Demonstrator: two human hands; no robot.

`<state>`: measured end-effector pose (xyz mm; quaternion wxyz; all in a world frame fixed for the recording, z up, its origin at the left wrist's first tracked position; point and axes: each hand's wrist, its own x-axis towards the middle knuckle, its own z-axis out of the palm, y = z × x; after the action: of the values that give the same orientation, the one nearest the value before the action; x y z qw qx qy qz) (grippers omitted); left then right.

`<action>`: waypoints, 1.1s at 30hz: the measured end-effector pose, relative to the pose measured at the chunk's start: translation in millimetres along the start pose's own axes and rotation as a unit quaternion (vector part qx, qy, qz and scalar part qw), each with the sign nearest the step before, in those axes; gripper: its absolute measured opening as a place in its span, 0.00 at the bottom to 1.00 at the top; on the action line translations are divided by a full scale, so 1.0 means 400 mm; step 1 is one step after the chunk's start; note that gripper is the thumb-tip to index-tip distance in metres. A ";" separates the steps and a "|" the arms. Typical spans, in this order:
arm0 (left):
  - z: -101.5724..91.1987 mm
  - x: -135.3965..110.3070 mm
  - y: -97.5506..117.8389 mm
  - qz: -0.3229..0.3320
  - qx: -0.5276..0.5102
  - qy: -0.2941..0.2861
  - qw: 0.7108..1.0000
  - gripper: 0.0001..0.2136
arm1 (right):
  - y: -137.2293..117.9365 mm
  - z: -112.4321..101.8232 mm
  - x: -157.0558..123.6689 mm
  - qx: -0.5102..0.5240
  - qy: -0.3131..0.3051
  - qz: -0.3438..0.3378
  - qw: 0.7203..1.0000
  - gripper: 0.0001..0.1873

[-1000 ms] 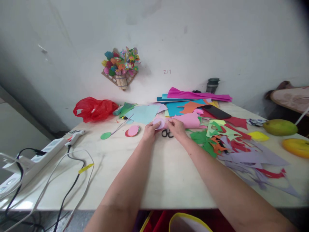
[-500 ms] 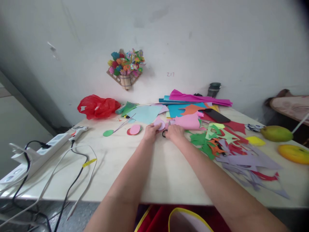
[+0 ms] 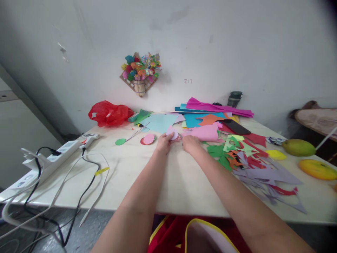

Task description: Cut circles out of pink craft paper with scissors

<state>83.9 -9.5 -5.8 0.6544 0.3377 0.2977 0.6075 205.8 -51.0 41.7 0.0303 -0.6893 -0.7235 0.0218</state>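
Observation:
My left hand [image 3: 163, 142] is closed on a round lilac paper disc [image 3: 174, 133], pinched at its left edge; pinkish paper shows beneath it. Just to the right, my right hand [image 3: 191, 144] is closed round small scissors [image 3: 180, 136], of which a bit of metal shows beside the paper; the handles are mostly hidden by the fingers. A pink paper sheet [image 3: 205, 133] lies right behind my right hand. Left of my hands are a small stack with a pink paper disc [image 3: 149, 138] on top and a green paper disc [image 3: 120, 141] by a thin stick.
Cut paper scraps [image 3: 259, 174] cover the table's right side, near a dark phone [image 3: 235, 126] and two mangoes [image 3: 298, 147]. At the left lie a power strip [image 3: 59, 156] and cables. A red plastic bag [image 3: 112, 114] and coloured sheets [image 3: 159, 123] sit toward the wall.
The view has shifted slightly left. The right hand has turned a little and the black scissor handle has become mostly hidden. Both hands keep their hold.

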 end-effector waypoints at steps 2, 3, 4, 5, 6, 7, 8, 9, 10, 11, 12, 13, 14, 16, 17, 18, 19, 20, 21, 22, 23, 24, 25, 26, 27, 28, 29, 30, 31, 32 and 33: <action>-0.001 -0.002 0.002 -0.002 0.000 0.000 1.000 0.05 | 0.015 -0.008 -0.001 0.001 0.008 0.006 1.000 0.18; -0.001 -0.003 0.003 -0.003 0.001 0.000 1.000 0.06 | 0.025 -0.010 0.000 0.000 0.012 0.013 1.000 0.18; -0.002 -0.003 0.004 -0.004 0.002 -0.001 1.000 0.06 | 0.037 -0.010 0.003 0.011 0.022 0.024 0.999 0.17; -0.002 -0.004 0.006 -0.005 0.002 -0.001 1.000 0.06 | 0.051 -0.008 0.006 0.033 0.031 0.036 0.998 0.15; -0.002 -0.005 0.007 -0.005 0.002 0.000 1.000 0.06 | 0.065 -0.003 0.010 0.070 0.027 0.039 0.996 0.13; -0.001 -0.007 0.009 -0.006 0.002 0.000 1.000 0.05 | 0.078 0.004 0.013 0.117 0.015 0.044 0.992 0.11; 0.001 -0.009 0.010 -0.007 0.003 0.000 1.000 0.05 | 0.091 0.014 0.015 0.165 0.008 0.049 0.985 0.10; 0.002 -0.011 0.012 -0.008 0.003 -0.001 1.000 0.04 | 0.103 0.024 0.015 0.210 0.024 0.061 0.975 0.09; 0.004 -0.014 0.013 -0.009 0.004 0.000 1.000 0.03 | 0.111 0.034 0.014 0.255 0.042 0.069 0.964 0.09; 0.005 -0.017 0.014 -0.009 0.004 -0.001 1.000 0.03 | 0.117 0.042 0.011 0.316 0.052 0.071 0.945 0.09; 0.007 -0.020 0.014 -0.009 0.005 -0.002 1.000 0.04 | 0.120 0.049 0.006 0.388 0.048 0.078 0.917 0.09; 0.008 -0.022 0.015 -0.009 0.005 -0.004 1.000 0.04 | 0.121 0.053 0.000 0.458 0.044 0.088 0.884 0.09; 0.009 -0.025 0.015 -0.009 0.005 -0.005 1.000 0.05 | 0.119 0.055 -0.006 0.520 0.038 0.090 0.849 0.09; 0.011 -0.029 0.014 -0.010 0.006 -0.010 1.000 0.07 | 0.111 0.053 -0.018 0.601 0.031 0.082 0.794 0.07; 0.011 -0.030 0.014 -0.011 0.006 -0.012 1.000 0.07 | 0.106 0.051 -0.023 0.621 0.030 0.074 0.780 0.07; 0.011 -0.032 0.014 -0.010 0.006 -0.013 1.000 0.07 | 0.103 0.049 -0.026 0.632 0.030 0.064 0.772 0.06; 0.011 -0.033 0.014 -0.008 0.007 -0.014 1.000 0.07 | 0.100 0.047 -0.028 0.640 0.030 0.050 0.766 0.06; 0.011 -0.034 0.014 -0.007 0.008 -0.015 1.000 0.07 | 0.099 0.046 -0.030 0.649 0.030 0.035 0.760 0.08; 0.011 -0.034 0.014 -0.006 0.009 -0.016 1.000 0.07 | 0.100 0.046 -0.030 0.660 0.029 0.019 0.751 0.10; 0.010 -0.034 0.014 -0.005 0.010 -0.016 1.000 0.07 | 0.102 0.046 -0.030 0.672 0.027 0.005 0.740 0.13; 0.011 -0.035 0.014 -0.004 0.011 -0.015 1.000 0.07 | 0.107 0.046 -0.029 0.685 0.023 -0.003 0.728 0.15; 0.011 -0.035 0.014 -0.003 0.009 -0.014 1.000 0.07 | 0.112 0.047 -0.028 0.697 0.020 -0.002 0.717 0.18; 0.011 -0.035 0.013 -0.002 0.006 -0.012 1.000 0.07 | 0.118 0.046 -0.027 0.706 0.016 0.007 0.708 0.20; 0.012 -0.035 0.013 -0.001 0.003 -0.011 1.000 0.07 | 0.124 0.046 -0.026 0.713 0.012 0.018 0.700 0.21; 0.012 -0.035 0.012 -0.002 0.000 -0.010 1.000 0.07 | 0.128 0.046 -0.026 0.719 0.008 0.026 0.694 0.21; 0.012 -0.034 0.012 -0.002 -0.002 -0.011 1.000 0.07 | 0.130 0.046 -0.026 0.725 0.004 0.032 0.688 0.21; 0.013 -0.034 0.012 -0.002 -0.003 -0.013 1.000 0.07 | 0.130 0.047 -0.026 0.728 -0.001 0.031 0.685 0.20; 0.012 -0.033 0.012 -0.001 -0.003 -0.015 1.000 0.07 | 0.127 0.048 -0.026 0.725 -0.005 0.026 0.688 0.19; 0.012 -0.033 0.013 0.002 -0.003 -0.016 1.000 0.07 | 0.122 0.050 -0.028 0.717 -0.009 0.016 0.697 0.18; 0.012 -0.032 0.013 0.006 -0.004 -0.017 1.000 0.07 | 0.116 0.052 -0.029 0.702 -0.014 0.003 0.712 0.17; 0.011 -0.032 0.014 0.009 -0.005 -0.015 1.000 0.06 | 0.109 0.055 -0.031 0.682 -0.018 -0.013 0.731 0.17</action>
<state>83.1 -22.4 1.3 0.6550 0.3466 0.2816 0.6095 248.1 -61.1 16.5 0.4794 -0.4733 -0.5231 0.5220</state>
